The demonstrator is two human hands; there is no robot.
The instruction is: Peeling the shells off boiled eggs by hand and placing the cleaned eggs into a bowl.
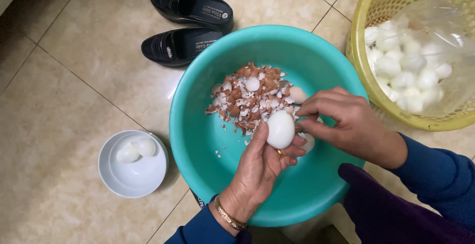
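At the lower left of the frame a small white bowl [132, 164] held two peeled eggs, set apart from the rest. Above it, two black shoes [187, 24] stood on the tiled floor. In the centre, a teal basin [316, 66] carried a heap of brown and white shell bits [246, 95], a sign that many eggs were already done. Over the basin the left hand [257, 167] was closed around a white peeled egg [280, 129], while the right hand [341, 120] pinched at its upper edge with fingertips together, seemingly picking off a last scrap. At the upper right, a yellow basket [363, 14] held a clear bag of peeled eggs [410, 71].
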